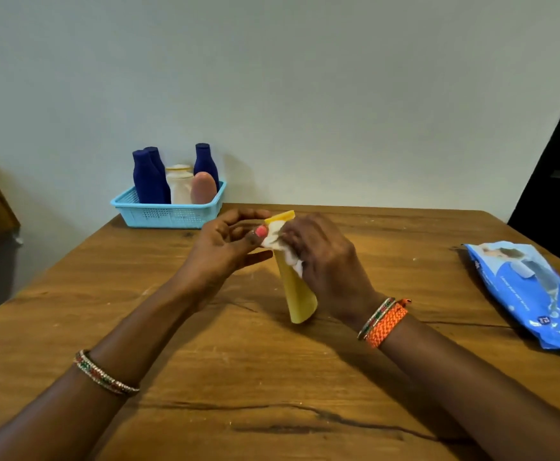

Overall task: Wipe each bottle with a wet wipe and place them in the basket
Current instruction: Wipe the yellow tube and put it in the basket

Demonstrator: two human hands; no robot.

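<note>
Five bottles already stand in the blue basket (169, 212) at far left; your left hand (225, 251) steadies the last yellow bottle (297, 294) mid-table, your right hand (322, 257) clamping the wet wipe (277, 236) against it.

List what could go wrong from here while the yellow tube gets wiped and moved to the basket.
1. The yellow tube stands on its end on the table, tilted; the right hand rubbing the wet wipe near its top could tip it.
2. The basket already holds five bottles, so squeezing the tube in might knock one over.
</note>
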